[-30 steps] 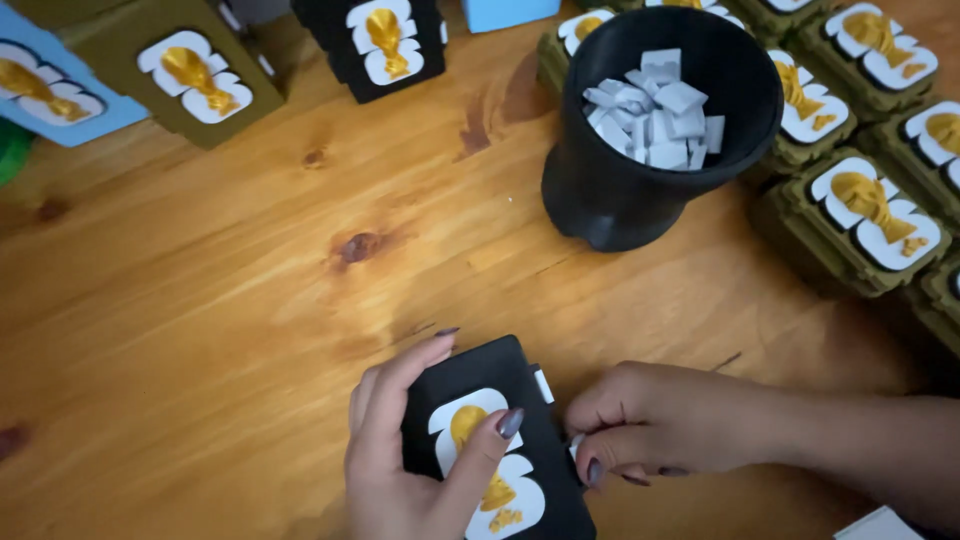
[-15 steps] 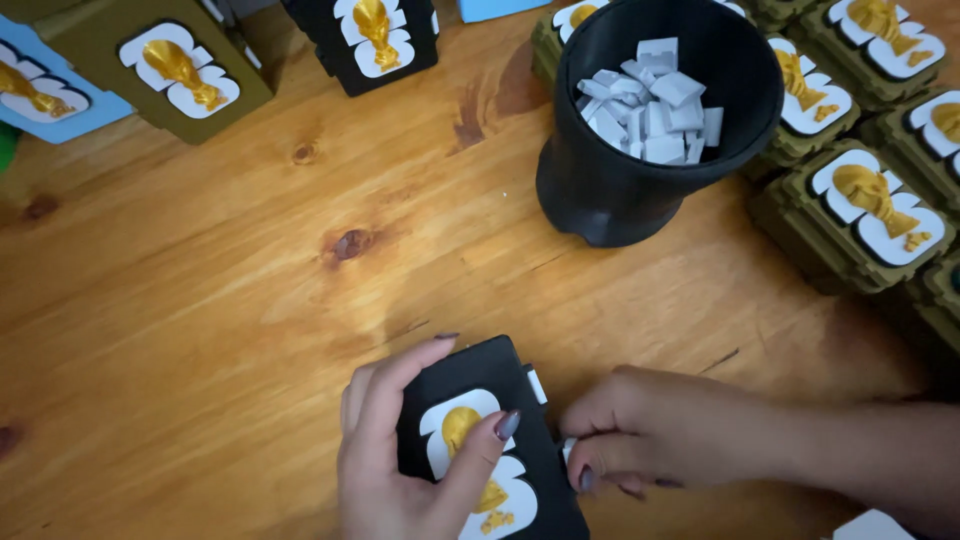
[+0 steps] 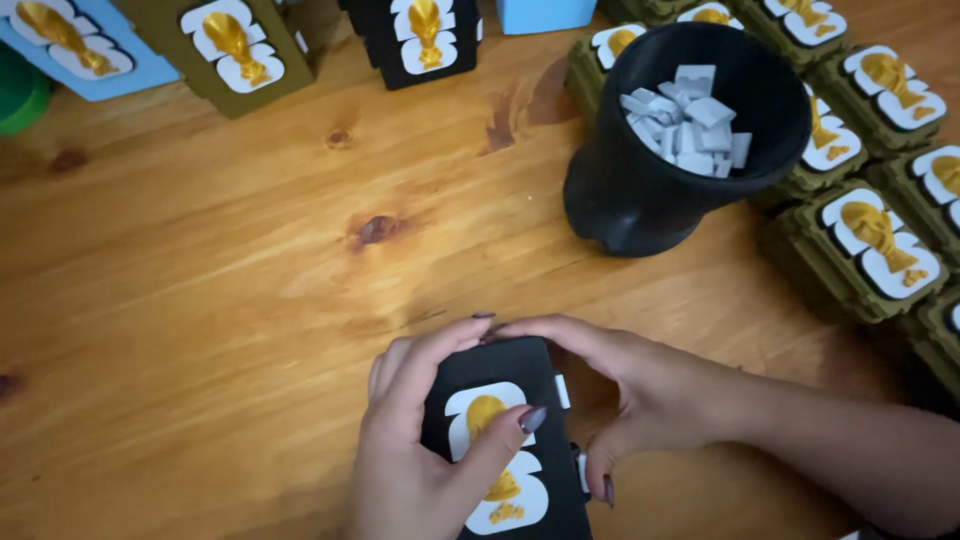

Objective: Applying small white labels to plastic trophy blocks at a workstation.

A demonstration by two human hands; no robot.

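A black box point(image 3: 500, 375) with a white and gold trophy-shaped emblem lies on the wooden table point(image 3: 230, 280) near the front edge. My left hand point(image 3: 420, 450) grips its left side, thumb resting across the emblem. My right hand point(image 3: 640, 395) curls around the box's top right corner, fingertips on its far edge. A small white tab point(image 3: 562, 390) sticks out on the box's right side. A black cup point(image 3: 690, 150) full of small grey pieces point(image 3: 688, 122) stands beyond my right hand.
Several olive-green boxes with the same emblem point(image 3: 860, 250) line the right side. More boxes stand along the far edge: an olive one point(image 3: 235, 50), a black one point(image 3: 425, 35), a light blue one point(image 3: 70, 45). A green object point(image 3: 18, 95) sits far left.
My right hand has moved from the box's right side up to its top right corner. The left hand keeps its hold. The view has shifted slightly.
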